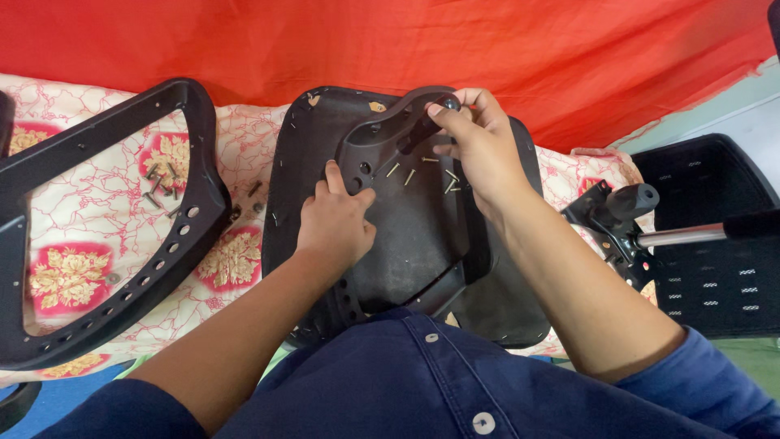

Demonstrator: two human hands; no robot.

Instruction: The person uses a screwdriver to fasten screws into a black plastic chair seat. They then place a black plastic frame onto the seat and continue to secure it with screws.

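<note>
A black chair seat (422, 236) lies upside down in front of me on a patterned cloth, with a black plastic armrest bracket (382, 138) laid over its far part. My left hand (335, 221) presses flat on the bracket's near left side. My right hand (478, 142) pinches a small dark knob-like part (448, 104) at the bracket's far end. Several loose screws (422, 169) lie on the seat between my hands.
A black chair back frame (122, 236) lies at the left, with several more screws (161, 183) inside it. At the right lie a chair mechanism with a metal lever (642, 228) and a perforated black panel (715, 244). Red cloth (406, 41) hangs behind.
</note>
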